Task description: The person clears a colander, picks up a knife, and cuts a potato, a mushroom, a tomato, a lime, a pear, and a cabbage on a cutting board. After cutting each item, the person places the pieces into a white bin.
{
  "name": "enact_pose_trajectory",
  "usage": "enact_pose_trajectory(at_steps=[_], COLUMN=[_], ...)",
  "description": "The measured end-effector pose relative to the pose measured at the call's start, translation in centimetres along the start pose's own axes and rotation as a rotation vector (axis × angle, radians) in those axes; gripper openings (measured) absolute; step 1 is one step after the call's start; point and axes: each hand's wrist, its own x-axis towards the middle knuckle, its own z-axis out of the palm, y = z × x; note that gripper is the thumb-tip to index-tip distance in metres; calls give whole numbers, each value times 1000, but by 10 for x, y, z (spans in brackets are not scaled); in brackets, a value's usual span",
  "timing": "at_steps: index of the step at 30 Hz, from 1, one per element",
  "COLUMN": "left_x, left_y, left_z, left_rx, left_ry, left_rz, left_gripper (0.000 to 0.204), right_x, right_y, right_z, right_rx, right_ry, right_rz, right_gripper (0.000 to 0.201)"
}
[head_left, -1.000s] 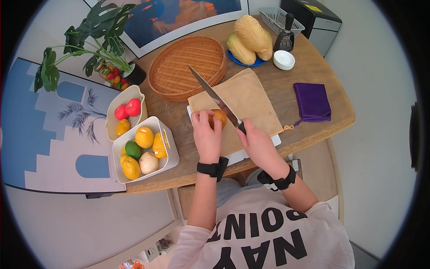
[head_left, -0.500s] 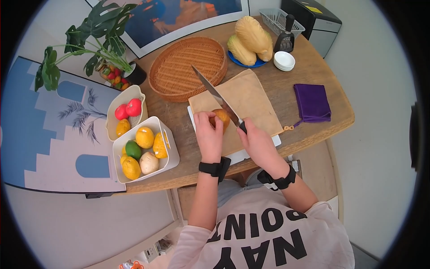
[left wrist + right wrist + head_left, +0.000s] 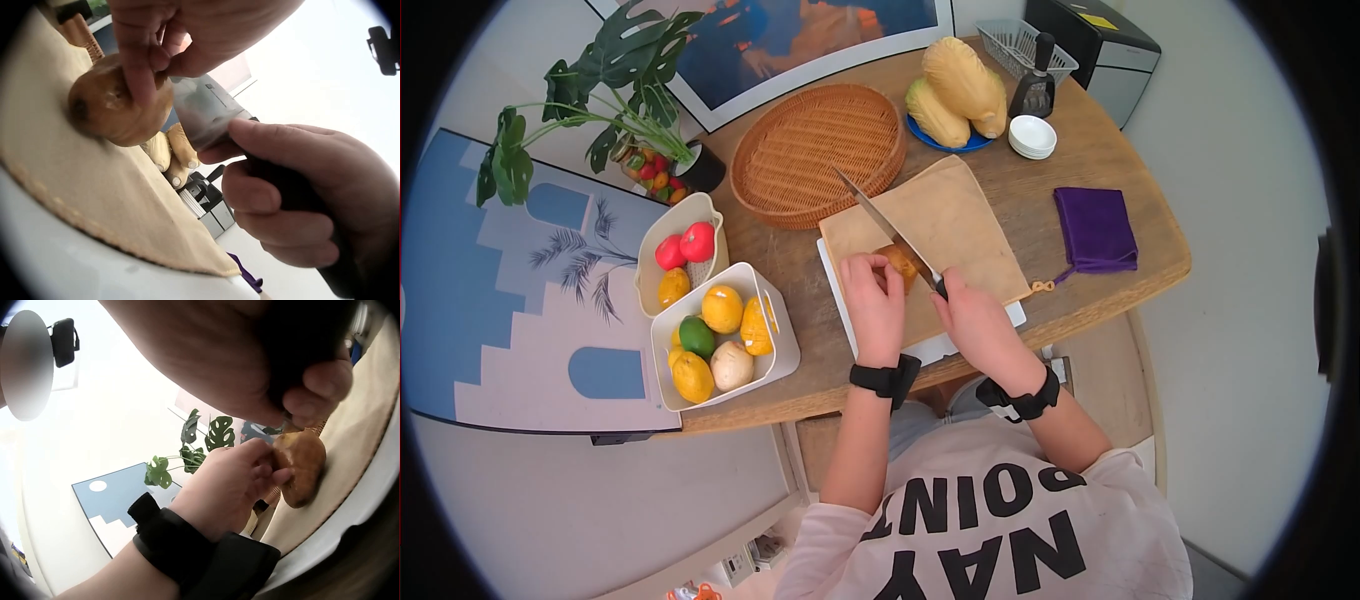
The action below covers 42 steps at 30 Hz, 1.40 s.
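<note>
The brown tuber lies between the two hands, on the tan sheet that covers a white board at the near side of the wooden surface. The left hand is the nearer one and touches it: bent fingers and thumb grip the tuber from its near left side, covering part of it. The right hand is apart, to the near right, its fingers wrapped round the dark handle of the knife.

The blade slants from the handle at the near right to the tip at the far left, passing over the tuber's far right side as seen from above. That puts the tuber mainly on the left side of the blade, with the gripping fingers also left of it and close to the steel. Whether the edge touches the skin cannot be told. In the left wrist view the tuber looks longer than wide, its dark-spotted end facing away from the blade; from above, the fingers hide too much to fix its long axis. The tip points toward the round wicker tray.
</note>
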Motion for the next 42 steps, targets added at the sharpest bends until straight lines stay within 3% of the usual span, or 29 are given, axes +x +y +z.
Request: enact_pose_trajectory(at_steps=[9, 12, 19, 22, 25, 28, 31, 34, 42], left_x=[-2, -2, -2, -5, -4, 0, 3, -1, -2], left_y=[-3, -5, -7, 0, -4, -16, -9, 11, 8], left_z=[9, 9, 6, 4, 2, 3, 0, -5, -12], left_rx=[-37, -25, 8, 96, 368, 89, 113, 303, 251], left_ry=[-8, -13, -35, -7, 75, -177, -248, -51, 0], left_rz=[-50, -44, -30, -49, 166, 46, -37, -13, 50], left_gripper=[15, 14, 13, 24, 43, 58, 68, 66, 35], right_x=[-1, -1, -3, -4, -4, -7, -6, -7, -5], right_y=[-3, -9, -9, -7, -1, -3, -5, -3, 4], right_z=[-16, -19, -20, -19, -14, -17, -18, -17, -9], right_rx=[-6, 26, 9, 19, -17, -14, 4, 28, 10], right_ry=[-3, 53, -5, 19, -14, -41, -34, 4, -23], right_rz=[75, 35, 38, 18, 23, 53, 62, 28, 83], right_gripper=[22, 22, 21, 21, 21, 21, 21, 22, 22])
